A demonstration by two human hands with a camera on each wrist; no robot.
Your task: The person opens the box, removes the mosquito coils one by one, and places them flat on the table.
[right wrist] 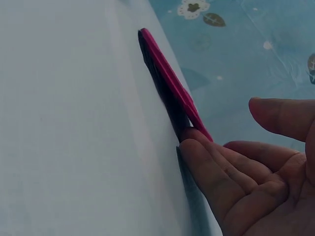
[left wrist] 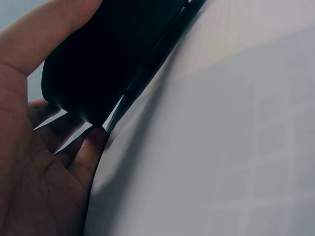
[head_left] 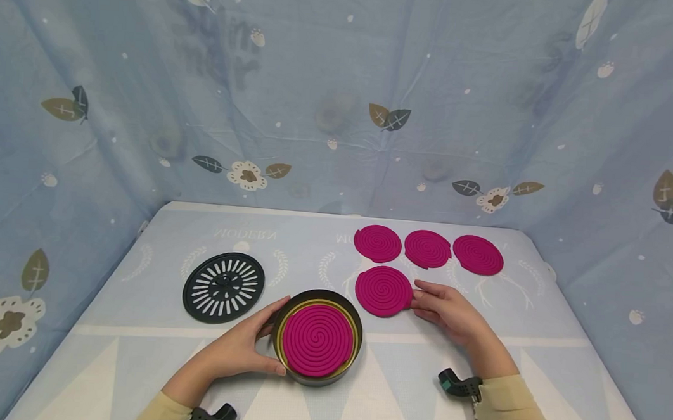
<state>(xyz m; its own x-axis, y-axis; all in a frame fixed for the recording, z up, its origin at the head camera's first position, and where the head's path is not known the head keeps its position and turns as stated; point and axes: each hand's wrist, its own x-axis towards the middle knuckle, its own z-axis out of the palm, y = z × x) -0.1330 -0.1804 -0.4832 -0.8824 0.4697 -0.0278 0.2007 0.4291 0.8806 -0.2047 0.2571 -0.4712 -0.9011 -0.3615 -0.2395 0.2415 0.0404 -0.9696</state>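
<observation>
My left hand (head_left: 243,351) grips the side of a round dark tin (head_left: 359,313), fingers behind it and thumb at the front. A magenta mosquito coil (head_left: 317,340) lies flat inside the tin's yellowish inner rim. In the left wrist view the tin (left wrist: 113,54) is a dark shape between thumb and fingers. My right hand (head_left: 448,309) touches the right edge of another magenta coil (head_left: 383,291). Seen from the right wrist, that coil (right wrist: 172,86) is edge-on and tilted, fingertips (right wrist: 189,142) at its near end and the thumb apart from it.
Three more magenta coils (head_left: 377,243), (head_left: 428,249), (head_left: 478,255) lie in a row towards the table's back edge. A black slotted lid (head_left: 224,287) lies left of the tin. A patterned blue curtain (head_left: 332,76) hangs behind the table (head_left: 396,378).
</observation>
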